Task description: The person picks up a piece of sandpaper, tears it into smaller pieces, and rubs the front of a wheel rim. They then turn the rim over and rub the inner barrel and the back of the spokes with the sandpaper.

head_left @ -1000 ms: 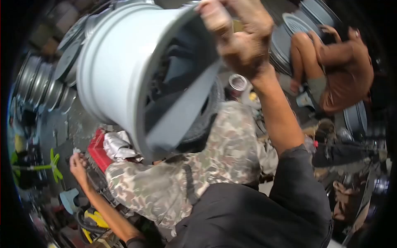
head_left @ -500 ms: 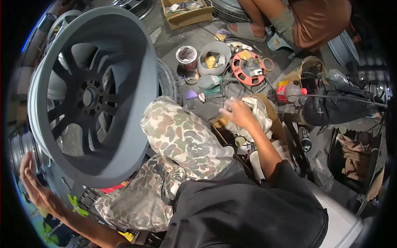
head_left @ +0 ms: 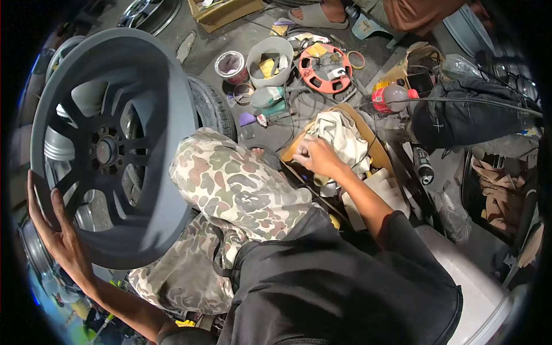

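A large grey wheel rim (head_left: 167, 224) stands tilted at the left, its spokes and hub facing me. My left hand (head_left: 57, 236) is on its lower left edge, thumb and fingers on either side of the lip. Over a cardboard box (head_left: 368, 121) my right hand (head_left: 322, 159) hovers with curled fingers; whether something small is between them is hidden. Close beside that hand, a cream cloth (head_left: 339, 135) lies bunched in the box.
Past my knee are a paint can (head_left: 231, 67), a grey tub (head_left: 269, 49), a red reel (head_left: 306, 77) and a sander-like tool (head_left: 267, 99). A bottle (head_left: 394, 99) and dark bag (head_left: 460, 118) lie right. A tyre (head_left: 213, 106) is behind the rim. Another person's sandalled foot (head_left: 319, 16) shows at top.
My left hand has moved up and in from beside the wheel rim onto its edge. My right hand stays over the box, its fingers more curled. The whole view has shifted.
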Demonstrator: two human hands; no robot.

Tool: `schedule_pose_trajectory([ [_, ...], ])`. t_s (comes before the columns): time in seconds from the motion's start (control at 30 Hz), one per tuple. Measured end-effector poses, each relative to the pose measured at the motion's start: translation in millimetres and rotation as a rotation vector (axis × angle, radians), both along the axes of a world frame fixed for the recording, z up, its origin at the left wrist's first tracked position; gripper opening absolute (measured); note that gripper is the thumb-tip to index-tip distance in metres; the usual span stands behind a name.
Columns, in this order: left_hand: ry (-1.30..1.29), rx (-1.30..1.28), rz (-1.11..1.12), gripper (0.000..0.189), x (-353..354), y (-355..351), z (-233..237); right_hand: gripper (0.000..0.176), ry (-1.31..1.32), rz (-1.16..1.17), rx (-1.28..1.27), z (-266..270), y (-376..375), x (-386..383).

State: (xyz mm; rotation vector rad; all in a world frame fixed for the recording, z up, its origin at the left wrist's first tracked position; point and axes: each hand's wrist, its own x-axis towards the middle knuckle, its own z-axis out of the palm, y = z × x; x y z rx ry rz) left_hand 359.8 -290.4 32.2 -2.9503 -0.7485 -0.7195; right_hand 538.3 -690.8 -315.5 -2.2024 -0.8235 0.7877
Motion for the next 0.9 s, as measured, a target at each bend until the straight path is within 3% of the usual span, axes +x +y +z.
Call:
schedule_pose_trajectory([
  [0.23,-0.070,-0.089,0.080,0.049,-12,19,2,0.020,-0.070,-0.137,0.038,-1,-3,36],
  [0.33,-0.089,-0.158,0.131,0.046,-22,32,-3,0.021,0.059,-0.168,0.030,4,-1,43],
  [0.47,-0.147,-0.147,0.174,0.038,-25,39,-4,0.023,0.127,-0.057,0.167,-6,67,36],
  [0.5,-0.146,-0.137,0.205,0.037,-23,41,-1,0.023,0.126,-0.039,0.183,-18,89,36],
  [0.57,-0.188,-0.189,0.165,0.038,-36,65,-7,0.022,-0.162,0.200,0.199,-55,134,35],
  [0.6,-0.215,-0.216,0.100,0.039,-47,82,-11,0.023,-0.323,0.202,0.230,-97,155,30],
  [0.63,-0.243,-0.228,0.039,0.039,-60,98,-12,0.023,0.127,0.014,0.238,-133,178,33],
  [0.7,-0.264,-0.334,0.183,0.039,-66,98,-6,0.018,-0.603,0.276,0.071,-194,206,33],
  [0.77,-0.293,-0.290,0.209,0.039,-79,106,-4,0.019,-0.824,0.469,-0.158,-222,227,37],
  [0.8,-0.332,-0.292,0.153,0.040,-81,107,-3,0.020,-0.738,0.270,-0.141,-257,236,34],
  [0.83,-0.367,-0.382,0.173,0.040,-87,111,-2,0.020,-0.748,0.222,-0.170,-273,237,31],
  [0.9,-0.395,-0.376,0.178,0.041,-94,112,2,0.024,-0.474,0.282,-0.190,-275,233,38],
])
